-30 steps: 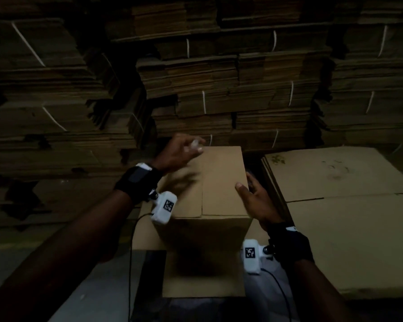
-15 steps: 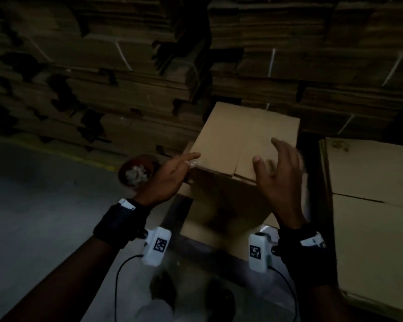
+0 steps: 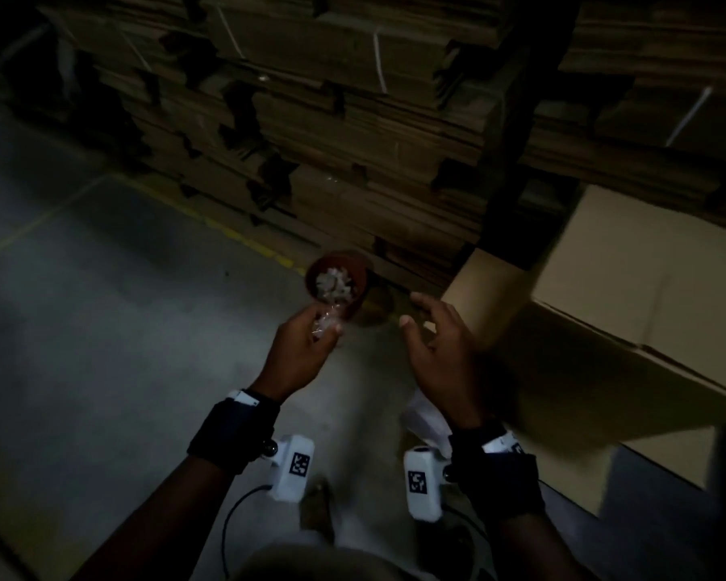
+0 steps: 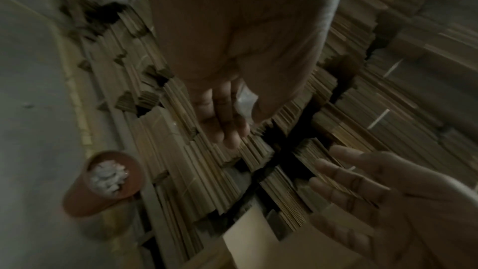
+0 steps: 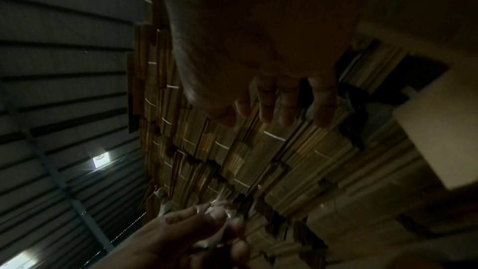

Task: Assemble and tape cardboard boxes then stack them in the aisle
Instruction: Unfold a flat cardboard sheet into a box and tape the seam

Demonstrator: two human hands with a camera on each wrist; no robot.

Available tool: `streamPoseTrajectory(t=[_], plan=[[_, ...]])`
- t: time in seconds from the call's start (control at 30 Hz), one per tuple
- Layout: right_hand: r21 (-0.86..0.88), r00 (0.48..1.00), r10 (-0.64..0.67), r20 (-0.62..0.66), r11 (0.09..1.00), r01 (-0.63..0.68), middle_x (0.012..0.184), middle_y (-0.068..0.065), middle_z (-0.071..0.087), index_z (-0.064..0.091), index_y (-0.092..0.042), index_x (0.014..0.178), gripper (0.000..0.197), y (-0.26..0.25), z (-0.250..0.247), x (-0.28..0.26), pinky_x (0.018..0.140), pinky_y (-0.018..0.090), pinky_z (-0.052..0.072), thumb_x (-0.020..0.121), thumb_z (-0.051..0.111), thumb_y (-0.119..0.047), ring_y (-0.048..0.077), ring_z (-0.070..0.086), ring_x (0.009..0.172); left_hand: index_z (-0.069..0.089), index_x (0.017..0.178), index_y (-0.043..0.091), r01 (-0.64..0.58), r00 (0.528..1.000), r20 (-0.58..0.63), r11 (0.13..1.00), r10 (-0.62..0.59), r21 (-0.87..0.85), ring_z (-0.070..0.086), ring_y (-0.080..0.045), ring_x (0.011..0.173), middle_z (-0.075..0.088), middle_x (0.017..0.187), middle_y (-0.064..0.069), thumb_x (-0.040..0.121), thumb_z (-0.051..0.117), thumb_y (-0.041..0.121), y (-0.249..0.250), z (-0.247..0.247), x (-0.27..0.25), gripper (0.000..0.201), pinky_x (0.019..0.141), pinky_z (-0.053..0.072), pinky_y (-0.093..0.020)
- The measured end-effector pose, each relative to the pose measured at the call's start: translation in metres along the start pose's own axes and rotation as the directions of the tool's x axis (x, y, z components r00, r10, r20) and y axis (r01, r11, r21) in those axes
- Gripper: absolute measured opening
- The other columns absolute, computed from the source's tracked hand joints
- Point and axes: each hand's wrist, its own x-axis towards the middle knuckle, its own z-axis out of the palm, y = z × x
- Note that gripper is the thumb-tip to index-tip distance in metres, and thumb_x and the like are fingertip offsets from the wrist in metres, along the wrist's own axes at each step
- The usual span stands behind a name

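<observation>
Beside bundled flat cardboard stacks (image 3: 353, 132) on a dim warehouse floor, the left hand (image 3: 300, 350) pinches a crumpled tape scrap (image 3: 327, 325) just short of the scrap-filled tub (image 3: 337, 283), while the right hand (image 3: 441, 354), fingers spread and empty, hovers nearer the assembled box (image 3: 629, 287) at right

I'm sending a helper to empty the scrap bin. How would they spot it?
Follow the wall of flat cardboard stacks down to the floor, by the yellow line. There stands a reddish-brown round tub, just beyond the left hand. It is the only round thing there, and holds crumpled white scraps.
</observation>
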Motion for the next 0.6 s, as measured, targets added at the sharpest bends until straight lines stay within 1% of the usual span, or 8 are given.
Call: streamPoseTrajectory(t=[0.07,0.17,0.23,0.27,0.37,0.5,0.53,0.6], plan=[[-0.006,0.999,0.013,0.041,1.000,-0.012,0.125,0.003,0.063,0.065,-0.012,0.129,0.032,-0.005,0.035,0.012,0.087,0.004,0.041,0.097,0.066,-0.018,0.011,0.060,0.109,0.064,0.113,0.024,-0.010,1.000,0.011,1.000,0.010,0.011,0.065,-0.009,0.073,0.068,0.087,0.004,0.101,0.059,0.012,-0.020,-0.028,0.007,0.017,0.066,0.051,-0.023],[-0.011,0.996,0.026,0.088,1.000,-0.026,0.124,0.007,0.063,0.067,-0.009,0.126,0.030,-0.012,0.084,0.034,0.081,-0.002,0.037,0.096,0.066,-0.012,0.012,0.059,0.108,0.058,0.132,0.025,0.092,0.996,0.017,0.995,-0.093,0.023,0.055,-0.003,0.066,0.063,0.084,0.008,0.104,0.051,0.018,-0.038,-0.063,0.032,0.030,0.066,0.050,-0.027],[-0.022,0.994,0.023,0.102,1.000,-0.021,0.124,0.009,0.064,0.067,-0.008,0.125,0.030,-0.010,0.108,0.050,0.085,0.004,0.040,0.096,0.067,-0.013,0.016,0.061,0.110,0.058,0.137,0.017,0.206,0.978,0.032,0.977,-0.204,-0.063,0.054,-0.010,0.071,0.061,0.088,0.001,0.106,0.044,0.020,-0.048,-0.077,0.056,0.034,0.066,0.049,-0.032],[-0.024,0.994,0.030,0.109,0.999,-0.028,0.123,0.009,0.065,0.068,-0.008,0.125,0.029,-0.007,0.119,0.060,0.088,0.012,0.045,0.097,0.067,-0.014,0.019,0.063,0.110,0.060,0.135,0.014,0.218,0.976,0.039,0.972,-0.216,-0.084,0.054,-0.014,0.074,0.061,0.090,-0.001,0.107,0.043,0.018,-0.051,-0.083,0.069,0.033,0.066,0.049,-0.032],[-0.030,0.992,0.063,0.110,0.998,-0.060,0.121,0.010,0.066,0.069,-0.009,0.122,0.027,0.001,0.146,0.092,0.090,0.037,0.055,0.096,0.067,-0.015,0.022,0.066,0.107,0.068,0.121,0.011,0.146,0.989,0.032,0.988,-0.145,-0.041,0.061,-0.016,0.075,0.066,0.087,-0.005,0.103,0.053,0.009,-0.062,-0.097,0.111,0.024,0.068,0.055,-0.029],[-0.052,0.989,0.107,0.106,0.993,-0.102,0.116,0.010,0.068,0.071,-0.010,0.118,0.029,0.026,0.178,0.145,0.090,0.043,0.056,0.092,0.067,-0.022,0.023,0.068,0.102,0.061,0.128,0.006,0.175,0.984,0.055,0.983,-0.172,-0.053,0.063,-0.016,0.078,0.066,0.090,-0.003,0.089,0.071,-0.002,-0.088,-0.104,0.181,0.042,0.067,0.056,-0.033],[-0.049,0.986,0.125,0.109,0.991,-0.120,0.115,0.010,0.068,0.071,-0.012,0.118,0.033,0.036,0.189,0.162,0.090,0.045,0.056,0.090,0.064,-0.028,0.023,0.068,0.102,0.061,0.125,0.008,0.178,0.982,0.062,0.983,-0.176,-0.032,0.063,-0.017,0.077,0.066,0.089,-0.004,0.086,0.076,0.001,-0.098,-0.104,0.202,0.043,0.065,0.055,-0.032],[-0.051,0.981,0.147,0.125,0.989,-0.141,0.113,0.009,0.069,0.071,-0.014,0.117,0.041,0.061,0.211,0.194,0.090,0.048,0.056,0.087,0.059,-0.039,0.024,0.068,0.101,0.069,0.113,0.011,0.174,0.981,0.072,0.983,-0.178,0.054,0.066,-0.022,0.078,0.070,0.090,-0.010,0.079,0.086,0.020,-0.121,-0.102,0.244,0.039,0.066,0.052,-0.031]])
